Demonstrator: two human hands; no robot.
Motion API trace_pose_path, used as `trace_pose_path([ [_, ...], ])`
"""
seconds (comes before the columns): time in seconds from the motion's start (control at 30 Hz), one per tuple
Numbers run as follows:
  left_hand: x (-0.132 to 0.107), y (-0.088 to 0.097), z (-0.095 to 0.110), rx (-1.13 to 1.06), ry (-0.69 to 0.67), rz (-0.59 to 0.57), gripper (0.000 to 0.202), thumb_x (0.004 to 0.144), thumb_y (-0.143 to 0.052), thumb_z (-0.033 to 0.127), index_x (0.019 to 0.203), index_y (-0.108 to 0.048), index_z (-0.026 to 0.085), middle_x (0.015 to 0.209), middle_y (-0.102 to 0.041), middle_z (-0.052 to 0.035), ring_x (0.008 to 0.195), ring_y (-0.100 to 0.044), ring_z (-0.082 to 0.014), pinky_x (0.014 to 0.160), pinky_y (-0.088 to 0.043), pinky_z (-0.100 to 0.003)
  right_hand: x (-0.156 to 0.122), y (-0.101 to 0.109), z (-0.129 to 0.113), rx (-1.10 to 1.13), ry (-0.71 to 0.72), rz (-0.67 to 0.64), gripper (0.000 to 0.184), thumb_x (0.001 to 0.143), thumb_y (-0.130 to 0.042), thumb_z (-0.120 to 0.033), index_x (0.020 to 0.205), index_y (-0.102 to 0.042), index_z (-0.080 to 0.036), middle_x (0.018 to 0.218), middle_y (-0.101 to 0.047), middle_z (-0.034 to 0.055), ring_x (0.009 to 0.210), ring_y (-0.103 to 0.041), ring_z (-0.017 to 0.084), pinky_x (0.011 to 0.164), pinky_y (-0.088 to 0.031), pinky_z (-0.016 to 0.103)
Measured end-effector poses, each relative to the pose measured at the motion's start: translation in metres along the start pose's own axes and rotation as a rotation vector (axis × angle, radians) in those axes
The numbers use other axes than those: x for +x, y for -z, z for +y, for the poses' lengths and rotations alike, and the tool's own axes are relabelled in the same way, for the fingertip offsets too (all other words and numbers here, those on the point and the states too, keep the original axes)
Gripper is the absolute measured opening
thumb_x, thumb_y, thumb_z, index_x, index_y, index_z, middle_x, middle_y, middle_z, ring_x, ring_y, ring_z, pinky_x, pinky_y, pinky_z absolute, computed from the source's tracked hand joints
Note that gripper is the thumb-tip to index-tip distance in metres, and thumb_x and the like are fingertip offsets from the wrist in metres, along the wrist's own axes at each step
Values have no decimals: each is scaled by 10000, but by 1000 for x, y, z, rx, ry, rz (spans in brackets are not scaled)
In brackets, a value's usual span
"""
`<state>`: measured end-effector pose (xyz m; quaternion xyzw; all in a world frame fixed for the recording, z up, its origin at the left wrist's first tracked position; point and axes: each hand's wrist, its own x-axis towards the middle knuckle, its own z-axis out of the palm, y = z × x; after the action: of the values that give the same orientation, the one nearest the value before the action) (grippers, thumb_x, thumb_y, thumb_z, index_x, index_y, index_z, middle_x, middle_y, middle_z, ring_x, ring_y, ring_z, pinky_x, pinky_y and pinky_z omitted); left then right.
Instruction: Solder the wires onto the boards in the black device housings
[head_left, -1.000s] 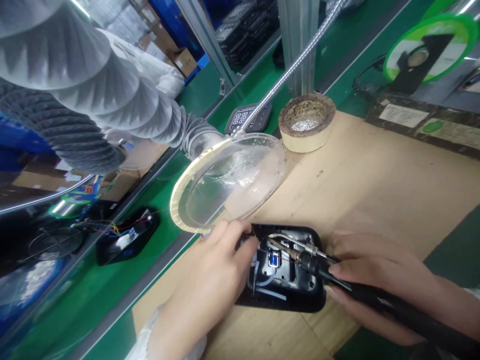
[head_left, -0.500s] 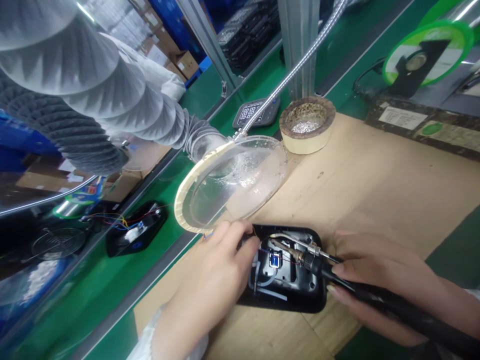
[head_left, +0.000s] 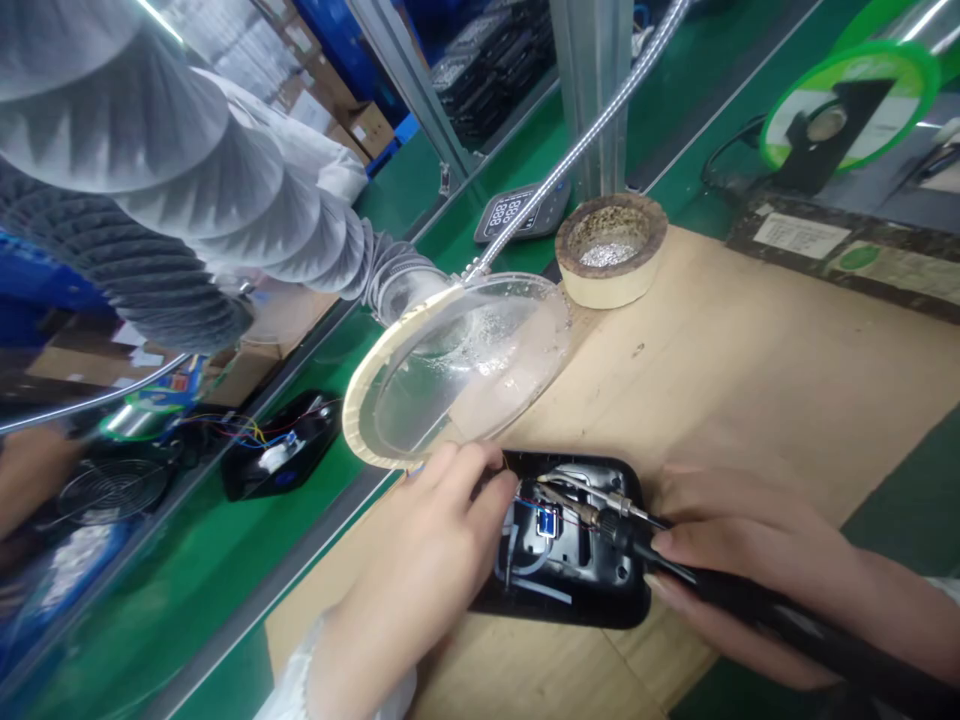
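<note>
An open black plastic housing (head_left: 592,585) lies on the wooden board (head_left: 757,370), with a small blue part and thin wires inside. My right hand (head_left: 750,560) is wrapped round a black soldering iron (head_left: 675,560), whose metal tip reaches into the housing's upper middle. My left hand (head_left: 420,570) rests on the housing's left edge, with fingers pinched on thin wire near its top left corner.
A round magnifier lens (head_left: 457,365) on a flexible metal arm hangs just above the housing. A tan ring dish (head_left: 611,250) stands behind it. A second black housing (head_left: 281,455) lies on the green conveyor belt (head_left: 195,570). A ribbed fume duct (head_left: 187,190) and a green solder spool (head_left: 847,95) are nearby.
The second black housing on the green belt has moved to the right. My hands and the soldering iron have stayed nearly in place.
</note>
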<state>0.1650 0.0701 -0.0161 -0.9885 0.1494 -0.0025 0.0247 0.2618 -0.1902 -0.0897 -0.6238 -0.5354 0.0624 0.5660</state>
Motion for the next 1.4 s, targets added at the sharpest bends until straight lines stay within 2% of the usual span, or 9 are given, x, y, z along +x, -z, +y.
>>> trace_pose_path([
  [0.43,0,0,1,7,7,9,202,956,-479,86,1033,-658,135,1092,-626,-116,877,-568,-234,649,-530,-336,1,-4,2,-20,-29,-22,297,888,-632,-51,1134,-552,-199,925,-613,33,786,-559,143,680,-480,257],
  [0.67,0,1,1,23,5,10,220,963,-458,94,1034,-662,134,1089,-624,-121,877,-564,-230,642,-536,-331,0,-6,4,-17,-14,-11,282,886,-628,-55,1123,-564,-192,894,-604,37,750,-532,151,639,-450,273],
  [1.0,1,1,1,4,2,12,194,950,-483,85,1035,-652,130,1069,-615,-116,861,-564,-232,632,-531,-334,1,-1,3,-12,24,-12,335,855,-630,-42,1152,-556,-177,893,-600,37,759,-553,163,639,-476,298],
  [1.2,1,1,0,-9,4,22,198,949,-491,80,1038,-660,129,1080,-619,-119,872,-569,-237,636,-535,-342,3,1,1,-56,15,-16,273,871,-616,-45,1105,-567,-177,851,-595,34,724,-545,161,629,-474,300],
  [1.4,1,1,0,-3,2,21,214,949,-474,82,1032,-666,131,1076,-620,-118,863,-566,-232,626,-530,-339,1,-1,2,-33,15,-9,327,843,-640,-33,1124,-564,-184,848,-600,30,719,-569,167,656,-495,311],
])
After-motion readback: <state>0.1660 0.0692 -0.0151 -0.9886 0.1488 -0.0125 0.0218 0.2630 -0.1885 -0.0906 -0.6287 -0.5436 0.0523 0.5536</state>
